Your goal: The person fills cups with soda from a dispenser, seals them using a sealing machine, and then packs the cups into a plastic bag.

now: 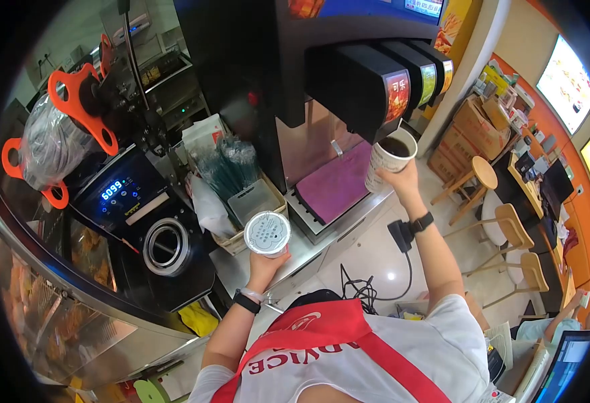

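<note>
My left hand (265,270) is closed around a cup with a printed white top (268,232), held near the counter edge; the top hides what is inside. On the other side, my right hand (401,180) grips a white paper cup (383,172) with dark drink in it. That paper cup is slightly tilted, and its rim is just under the front nozzle area of the black drink dispenser (355,80). Below the dispenser lies a purple drip tray (332,183), to the left of the paper cup.
A cup sealing machine (165,245) with a lit number display (111,191) stands at left. Beside it a basket (230,246) holds wrapped straws (224,168) and a clear container. A black cable (369,289) lies below my arms. Stools (510,228) and cardboard boxes (466,138) are at right.
</note>
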The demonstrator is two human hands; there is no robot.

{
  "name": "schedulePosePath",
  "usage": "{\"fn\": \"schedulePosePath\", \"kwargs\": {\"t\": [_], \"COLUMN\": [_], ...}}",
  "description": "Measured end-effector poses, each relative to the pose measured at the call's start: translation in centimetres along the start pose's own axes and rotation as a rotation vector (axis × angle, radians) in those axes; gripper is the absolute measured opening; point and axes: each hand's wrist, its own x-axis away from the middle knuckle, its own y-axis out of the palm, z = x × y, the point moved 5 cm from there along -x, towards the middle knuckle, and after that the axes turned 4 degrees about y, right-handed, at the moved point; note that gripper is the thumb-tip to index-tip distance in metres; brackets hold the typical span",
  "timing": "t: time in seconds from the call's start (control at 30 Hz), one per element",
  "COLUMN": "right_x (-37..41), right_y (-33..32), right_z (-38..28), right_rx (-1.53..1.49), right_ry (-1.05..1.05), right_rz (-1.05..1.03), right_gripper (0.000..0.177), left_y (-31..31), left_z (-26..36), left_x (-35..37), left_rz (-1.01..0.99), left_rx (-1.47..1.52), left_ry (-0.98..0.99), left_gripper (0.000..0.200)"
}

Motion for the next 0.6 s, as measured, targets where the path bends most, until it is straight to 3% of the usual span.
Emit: {"fn": "schedulePosePath", "kwargs": {"t": [0.13, 0.2, 0.3, 0.53, 0.6], "right_x": [-3.5, -4.3, -4.7, -3.7, -3.5], "right_y": [1.8, 2.6, 3.2, 1.6, 1.4], "right_z": [0.3, 0.3, 0.2, 0.7, 1.1], "right_rx": [-0.01, -0.042, -0.073, -0.013, -0.025], "right_ry": [0.02, -0.015, -0.019, 0.028, 0.042], "right_rz": [-0.035, -0.071, -0.075, -0.095, -0.099], "right_gripper": [0.068, 0.067, 0.067, 0.068, 0.069], "left_y": [-0.9, -1.9, -3.4, -5.5, -6.0], "left_z": [-2.5, -3.5, -4.1, -2.0, -1.6], "left_x": [0.7, 1.7, 3.3, 6.1, 6.6], "left_rz": [-0.09, 0.057, 0.083, 0.132, 0.15], "left_rx": [-0.057, 0.025, -0.134, -0.017, 0.016], "left_ry": [-0.018, -0.01, -0.133, -0.172, -0.185], "left_gripper": [0.056, 0.078, 0.089, 0.076, 0.064]}}
